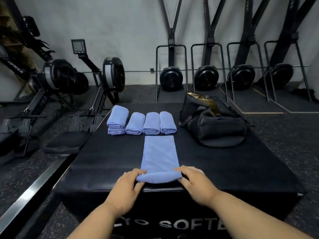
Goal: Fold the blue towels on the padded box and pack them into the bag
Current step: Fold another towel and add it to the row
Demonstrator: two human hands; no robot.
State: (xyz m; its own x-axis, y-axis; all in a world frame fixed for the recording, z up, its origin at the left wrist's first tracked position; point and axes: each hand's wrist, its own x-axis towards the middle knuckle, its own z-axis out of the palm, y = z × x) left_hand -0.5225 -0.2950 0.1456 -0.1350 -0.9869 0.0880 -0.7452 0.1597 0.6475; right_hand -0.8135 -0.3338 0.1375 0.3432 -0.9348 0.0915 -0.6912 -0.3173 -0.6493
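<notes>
1. Both hands sit at lower centre of the frame, on the near end of the strip towel (pixel 159 152); left hand (pixel 130 184) pinches the left end of the started roll, thumb under and fingers over; right hand (pixel 195 181) curls over the right end.
2. Strip towel lies on the box (pixel 241 166), directly ahead of the hands; its long axis runs away from the camera toward frame centre; the roll axis lies crosswise; both hands are about equally near, one per end.
3. Judgement: the next move is a forward roll along the long axis, toward the finished towels.
4. Count: five rolled towels (pixel 151 124) at centre, four in a row, one stacked on the leftmost; one strip in hand; six total.
5. One bag (pixel 215 121), right of centre, top open; no towel visible in it.
</notes>
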